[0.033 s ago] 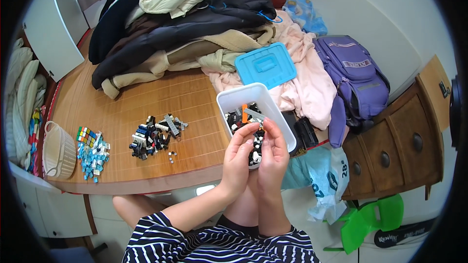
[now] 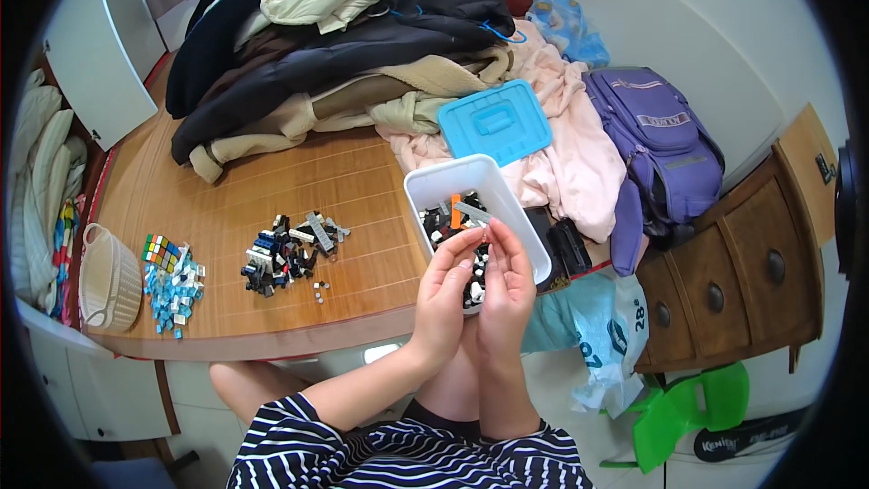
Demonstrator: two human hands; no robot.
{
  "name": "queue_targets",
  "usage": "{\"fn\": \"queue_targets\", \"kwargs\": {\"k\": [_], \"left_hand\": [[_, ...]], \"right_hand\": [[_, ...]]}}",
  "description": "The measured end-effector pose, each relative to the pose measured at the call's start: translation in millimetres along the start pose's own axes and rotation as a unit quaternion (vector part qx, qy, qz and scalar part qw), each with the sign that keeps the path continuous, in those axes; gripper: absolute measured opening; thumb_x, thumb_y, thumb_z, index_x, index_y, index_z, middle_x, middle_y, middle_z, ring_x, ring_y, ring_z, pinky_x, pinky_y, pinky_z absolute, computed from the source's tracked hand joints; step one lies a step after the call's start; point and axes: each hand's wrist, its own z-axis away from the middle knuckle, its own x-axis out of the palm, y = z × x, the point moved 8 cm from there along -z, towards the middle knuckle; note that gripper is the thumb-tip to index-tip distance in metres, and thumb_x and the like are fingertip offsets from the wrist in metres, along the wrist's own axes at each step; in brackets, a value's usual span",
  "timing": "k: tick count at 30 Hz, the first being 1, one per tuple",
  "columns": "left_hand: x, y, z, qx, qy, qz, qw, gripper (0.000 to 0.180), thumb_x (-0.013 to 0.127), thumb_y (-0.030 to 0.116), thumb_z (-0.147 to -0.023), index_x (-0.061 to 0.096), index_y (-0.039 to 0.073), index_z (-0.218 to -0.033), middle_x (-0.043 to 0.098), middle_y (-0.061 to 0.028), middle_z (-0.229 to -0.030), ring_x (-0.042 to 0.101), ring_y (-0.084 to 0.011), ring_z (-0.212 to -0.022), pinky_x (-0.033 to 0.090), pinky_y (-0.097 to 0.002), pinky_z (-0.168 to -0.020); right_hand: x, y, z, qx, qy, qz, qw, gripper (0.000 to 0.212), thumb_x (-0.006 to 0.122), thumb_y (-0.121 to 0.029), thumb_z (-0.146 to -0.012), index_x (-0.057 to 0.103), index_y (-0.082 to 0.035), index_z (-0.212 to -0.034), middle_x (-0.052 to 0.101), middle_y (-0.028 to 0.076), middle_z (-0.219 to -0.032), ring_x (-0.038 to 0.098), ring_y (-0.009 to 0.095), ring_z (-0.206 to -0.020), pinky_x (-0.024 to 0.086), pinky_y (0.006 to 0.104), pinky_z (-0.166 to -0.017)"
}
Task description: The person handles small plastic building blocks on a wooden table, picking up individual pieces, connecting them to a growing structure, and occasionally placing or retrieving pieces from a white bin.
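My left hand (image 2: 445,282) and my right hand (image 2: 507,282) meet at the fingertips above the near part of a white plastic box (image 2: 527,217). Both are closed in a pinch, and whatever small piece sits between the fingers is mostly hidden. Just beyond the fingertips shows a long grey building brick (image 2: 472,212); whether it is held or lies in the box I cannot tell. Inside the box are many black and white bricks and an orange brick (image 2: 455,210). My hands cover part of the contents.
Left of the box lies a pile of dark and grey bricks (image 2: 288,255). Farther left are blue translucent bricks (image 2: 174,294), a puzzle cube (image 2: 160,253) and a white basket (image 2: 112,281). A blue lid (image 2: 525,131), heaped coats (image 2: 344,54) and a purple backpack (image 2: 656,131) lie beyond.
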Motion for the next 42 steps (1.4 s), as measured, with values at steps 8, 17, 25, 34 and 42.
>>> {"fn": "queue_targets", "kwargs": {"k": [8, 17, 25, 34, 42], "left_hand": [[5.6, -4.6, 2.6, -0.041, -0.041, 0.015, 0.998, 0.048, 0.04, 0.001, -0.092, 0.036, 0.0, -0.139, 0.041, -0.0131, -0.141, 0.037, -0.0221, -0.134, 0.031, -0.0324, -0.109], [-10.5, 11.8, 10.6, -0.035, -0.048, -0.005, 0.998, 0.049, 0.039, 0.002, -0.093, 0.034, -0.001, -0.142, 0.038, -0.0147, -0.145, 0.034, -0.0209, -0.136, 0.028, -0.0315, -0.111], [-146.2, 40.4, 54.9, 0.038, 0.091, -0.111, 0.989, 0.041, 0.04, 0.002, -0.092, 0.046, -0.003, -0.133, 0.05, -0.014, -0.134, 0.047, -0.0212, -0.125, 0.036, -0.0321, -0.106], [-244.8, 39.1, 114.8, -0.112, 0.252, 0.064, 0.959, 0.046, 0.043, 0.001, -0.09, 0.041, -0.004, -0.135, 0.047, -0.014, -0.136, 0.047, -0.0228, -0.126, 0.037, -0.034, -0.105], [-253.6, 46.7, 96.4, -0.076, 0.204, 0.105, 0.97, 0.056, 0.042, 0.004, -0.093, 0.022, -0.007, -0.144, 0.028, -0.0171, -0.149, 0.03, -0.0242, -0.139, 0.028, -0.034, -0.113]], "right_hand": [[7.7, 2.2, 2.8, -0.005, 0.013, -0.037, 0.999, 0.05, 0.035, 0.009, -0.088, 0.035, 0.004, -0.138, 0.04, 0.019, -0.141, 0.039, 0.025, -0.133, 0.03, 0.0351, -0.112], [32.8, -2.1, 11.7, -0.018, -0.005, -0.01, 1.0, 0.05, 0.036, 0.008, -0.088, 0.036, 0.004, -0.138, 0.04, 0.017, -0.141, 0.038, 0.025, -0.134, 0.027, 0.0351, -0.112], [115.2, 67.0, 61.0, 0.026, -0.229, 0.1, 0.968, 0.039, 0.044, 0.006, -0.088, 0.051, 0.002, -0.126, 0.051, 0.014, -0.13, 0.049, 0.023, -0.122, 0.038, 0.032, -0.104], [167.3, 153.3, 79.2, -0.008, -0.329, 0.397, 0.857, 0.029, 0.056, -0.003, -0.085, 0.059, 0.001, -0.113, 0.058, 0.016, -0.11, 0.059, 0.029, -0.1, 0.048, 0.036, -0.087], [204.2, 154.9, 72.2, -0.011, -0.316, 0.297, 0.901, 0.025, 0.051, 0.001, -0.087, 0.059, 0.001, -0.111, 0.058, 0.016, -0.107, 0.06, 0.028, -0.094, 0.048, 0.032, -0.082]]}}
